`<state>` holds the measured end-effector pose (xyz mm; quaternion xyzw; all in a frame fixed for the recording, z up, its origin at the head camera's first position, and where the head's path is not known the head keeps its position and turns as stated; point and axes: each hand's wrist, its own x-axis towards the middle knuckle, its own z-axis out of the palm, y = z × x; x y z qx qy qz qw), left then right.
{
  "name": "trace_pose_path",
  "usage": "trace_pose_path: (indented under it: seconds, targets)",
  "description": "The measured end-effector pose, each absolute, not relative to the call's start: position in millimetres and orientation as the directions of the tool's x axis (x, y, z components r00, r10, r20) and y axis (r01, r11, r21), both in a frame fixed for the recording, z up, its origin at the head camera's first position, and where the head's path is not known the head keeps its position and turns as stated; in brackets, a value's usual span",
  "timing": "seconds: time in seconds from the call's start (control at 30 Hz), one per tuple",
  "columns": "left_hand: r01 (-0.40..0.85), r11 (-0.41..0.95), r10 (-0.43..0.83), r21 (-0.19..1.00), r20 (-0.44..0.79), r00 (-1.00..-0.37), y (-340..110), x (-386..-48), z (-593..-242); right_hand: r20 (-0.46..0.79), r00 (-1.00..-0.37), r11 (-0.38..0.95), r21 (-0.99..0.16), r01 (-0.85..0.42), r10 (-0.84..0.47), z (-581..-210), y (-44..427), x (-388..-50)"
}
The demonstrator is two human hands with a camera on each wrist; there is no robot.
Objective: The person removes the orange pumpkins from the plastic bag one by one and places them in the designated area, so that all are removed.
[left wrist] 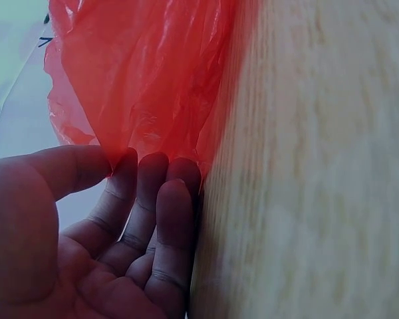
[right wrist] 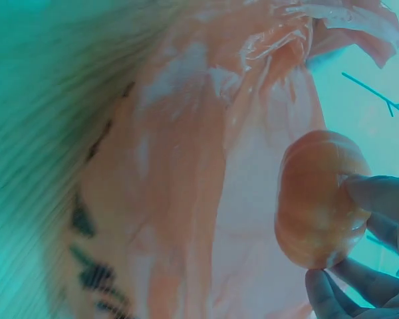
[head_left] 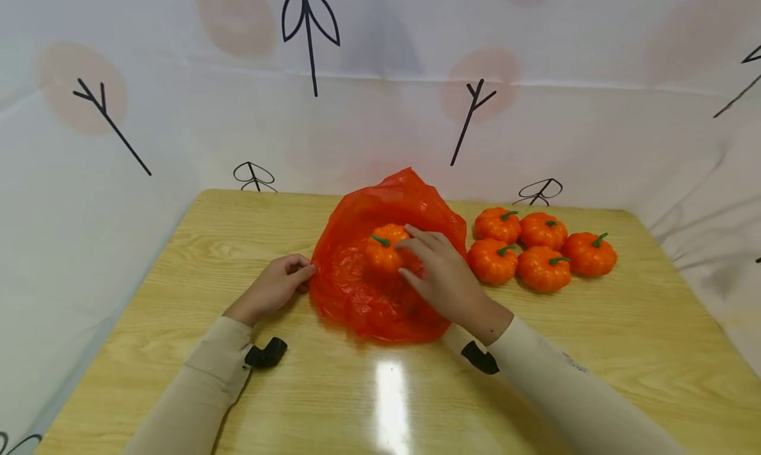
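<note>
A red plastic bag (head_left: 357, 296) lies with its mouth spread wide on the wooden table. At its left edge my left hand (head_left: 279, 286) pinches the thin film between thumb and forefinger; the other fingers (left wrist: 176, 212) curl beside it in the left wrist view. Over the bag's mouth, my right hand (head_left: 442, 273) holds a small orange toy pumpkin (head_left: 385, 250) with a green stem. In the right wrist view the thumb and fingertips grip this pumpkin (right wrist: 319, 199) by its side, above the bag's rim. The lower part of the bag's inside is hard to make out.
Several similar pumpkins (head_left: 543, 270) stand grouped in two rows right of the bag, the closest one (head_left: 492, 261) near its edge. The wooden table (head_left: 196, 263) ends at the back against a white cloth (head_left: 380, 125) with plant drawings.
</note>
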<state>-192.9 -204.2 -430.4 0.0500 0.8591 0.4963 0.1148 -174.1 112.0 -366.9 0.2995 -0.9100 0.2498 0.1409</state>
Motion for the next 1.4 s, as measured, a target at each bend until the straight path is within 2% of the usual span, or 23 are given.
trace_pose_path:
  seconds: [0.2, 0.43, 0.73, 1.03, 1.4]
  targets:
    - [-0.018, 0.513, 0.195, 0.858, -0.136, -0.971, -203, -194, -429, 0.452, -0.755, 0.69, -0.342, -0.638, -0.475, -366, 129, -165]
    - [-0.014, 0.516, 0.205, 0.857, -0.139, -0.969, -204, -194, -429, 0.458, -0.772, 0.711, -0.348, -0.611, -0.44, -368, 156, -149]
    - [0.001, 0.507, 0.226, 0.862, -0.132, -0.965, -208, -193, -430, 0.541, -0.737, 0.73, -0.293, -0.617, -0.405, -369, 196, -126]
    - [0.005, 0.522, 0.221, 0.853, -0.13, -0.967, -203, -195, -430, 0.502, -0.797, 0.732, -0.393, -0.556, -0.336, -375, 236, -104]
    - [-0.001, 0.506, 0.226, 0.863, -0.134, -0.965, -205, -195, -431, 0.492, -0.805, 0.73, -0.406, -0.55, -0.333, -392, 270, -95]
